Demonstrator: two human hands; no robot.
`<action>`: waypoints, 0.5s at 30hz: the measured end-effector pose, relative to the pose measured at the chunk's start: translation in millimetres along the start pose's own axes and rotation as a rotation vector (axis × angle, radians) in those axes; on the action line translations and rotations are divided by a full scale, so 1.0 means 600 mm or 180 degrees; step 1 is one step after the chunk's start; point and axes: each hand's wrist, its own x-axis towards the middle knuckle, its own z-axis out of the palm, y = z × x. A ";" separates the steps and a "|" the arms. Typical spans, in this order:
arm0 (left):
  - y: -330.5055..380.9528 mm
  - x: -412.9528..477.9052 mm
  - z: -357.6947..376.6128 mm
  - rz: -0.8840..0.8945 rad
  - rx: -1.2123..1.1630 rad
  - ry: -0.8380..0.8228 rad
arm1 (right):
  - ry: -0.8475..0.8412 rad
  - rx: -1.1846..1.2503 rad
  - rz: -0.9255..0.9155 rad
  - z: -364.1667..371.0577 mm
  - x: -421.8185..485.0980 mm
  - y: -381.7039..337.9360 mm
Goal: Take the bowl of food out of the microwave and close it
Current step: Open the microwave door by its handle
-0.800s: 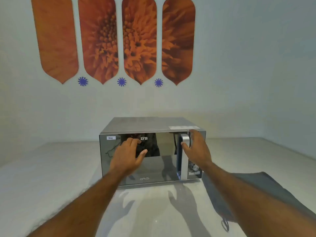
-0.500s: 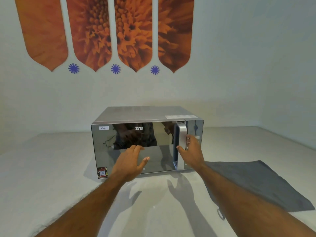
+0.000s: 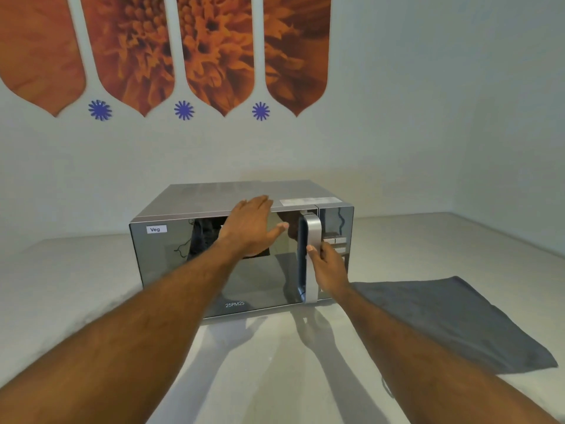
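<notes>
- The microwave (image 3: 244, 249) sits on the pale counter (image 3: 76, 286), its mirrored door shut; the bowl cannot be seen.
- The right hand (image 3: 328, 266) curls closed around the upright silver handle (image 3: 312, 258) at the door's right edge.
- The left hand (image 3: 252, 229), fingers spread and gripping nothing, lies flat on the door's top edge; half a second ago it was lower on the glass.
- A "Veg" label (image 3: 156, 229) marks the door's upper left corner.
- A grey cloth (image 3: 452, 322) lies flat just right of the microwave.
</notes>
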 end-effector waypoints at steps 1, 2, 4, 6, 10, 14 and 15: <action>-0.002 0.009 0.000 -0.0067 0.0032 -0.0150 | -0.0007 -0.0033 -0.0021 0.000 0.000 0.002; -0.002 0.015 0.003 -0.0110 0.0033 -0.0300 | -0.0015 -0.0057 -0.0022 -0.002 -0.001 0.006; -0.003 0.020 0.007 -0.0146 0.0049 -0.0448 | -0.0029 -0.0096 -0.0035 -0.001 -0.006 0.005; 0.001 0.025 0.012 -0.0147 0.0038 -0.0424 | -0.0019 -0.0117 -0.0033 0.002 -0.009 0.007; 0.015 0.038 0.010 -0.0283 -0.0019 -0.0431 | 0.0039 -0.0149 -0.0056 0.009 -0.013 0.006; 0.020 0.049 0.004 -0.0401 0.0041 -0.0467 | 0.0118 -0.0224 -0.0067 0.009 -0.013 0.007; 0.018 0.050 0.003 -0.0407 0.0049 -0.0493 | 0.0131 -0.0239 -0.0078 0.009 -0.012 0.009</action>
